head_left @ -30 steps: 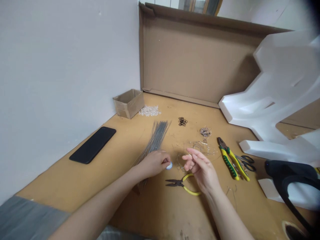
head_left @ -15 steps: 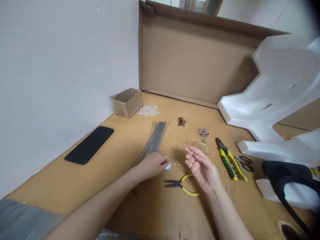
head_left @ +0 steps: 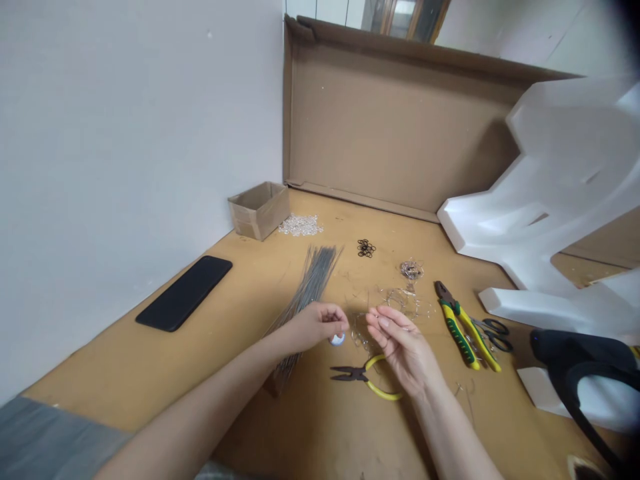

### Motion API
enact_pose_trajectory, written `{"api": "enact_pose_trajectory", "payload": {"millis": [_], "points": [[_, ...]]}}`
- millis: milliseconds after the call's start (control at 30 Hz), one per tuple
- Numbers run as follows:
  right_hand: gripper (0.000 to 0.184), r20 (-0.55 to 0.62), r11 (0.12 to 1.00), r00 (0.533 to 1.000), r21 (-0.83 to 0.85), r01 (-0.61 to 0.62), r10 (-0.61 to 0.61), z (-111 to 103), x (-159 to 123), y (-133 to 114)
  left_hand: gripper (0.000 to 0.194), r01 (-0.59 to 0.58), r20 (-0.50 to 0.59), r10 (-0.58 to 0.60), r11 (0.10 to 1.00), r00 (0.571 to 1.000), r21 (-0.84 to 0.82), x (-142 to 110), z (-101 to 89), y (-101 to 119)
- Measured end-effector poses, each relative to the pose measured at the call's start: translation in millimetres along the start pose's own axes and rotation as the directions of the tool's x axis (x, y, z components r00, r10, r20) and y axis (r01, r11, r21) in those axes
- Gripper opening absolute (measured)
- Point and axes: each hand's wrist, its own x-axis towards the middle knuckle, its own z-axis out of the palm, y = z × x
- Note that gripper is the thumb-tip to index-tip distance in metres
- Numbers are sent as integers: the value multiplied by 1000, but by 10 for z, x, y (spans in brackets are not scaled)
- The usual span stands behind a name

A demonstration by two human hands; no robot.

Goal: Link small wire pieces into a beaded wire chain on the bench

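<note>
My left hand [head_left: 317, 327] is closed in a pinch beside a bundle of thin grey wires [head_left: 313, 280]; whatever its fingertips hold is too small to make out. Just under those fingertips shows a small round white-and-blue thing [head_left: 338, 339]. Facing it, my right hand [head_left: 405, 347] pinches a thin piece of wire [head_left: 377, 317] between thumb and fingers. Below the hands lie pliers with yellow handles [head_left: 383, 393], their dark jaws pointing left. Loose bent wire pieces [head_left: 397, 299] are scattered behind my right hand.
Left lies a black phone-like slab [head_left: 185, 293]. Further back are a small cardboard box [head_left: 260, 212], clear bits [head_left: 301, 225], black rings [head_left: 366, 249] and a wire heap [head_left: 411, 269]. Green-yellow pliers [head_left: 463, 327], scissors [head_left: 495, 333] and white foam [head_left: 565, 193] stand right; a large carton [head_left: 400, 127] closes the back.
My right thumb has come over onto the fingertips, closing on the wire. My left fingers have lifted and turned slightly toward the right hand. The whole view has shifted a little.
</note>
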Motion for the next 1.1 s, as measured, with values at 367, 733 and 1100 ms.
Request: {"api": "enact_pose_trajectory", "payload": {"millis": [367,733,1100], "points": [[20,-41,999,998,-29,-42,41,-47,50,46,14,-6,-104,56,904,993,427,-2,12,-74],[19,-28,996,996,-20,-87,87,-49,66,107,19,-111,-94,183,853,979,510,-40,12,54],[18,23,981,982,48,-188,187,15,14,151,18,-265,-181,272,962,945,62,-60,194,21]]}}
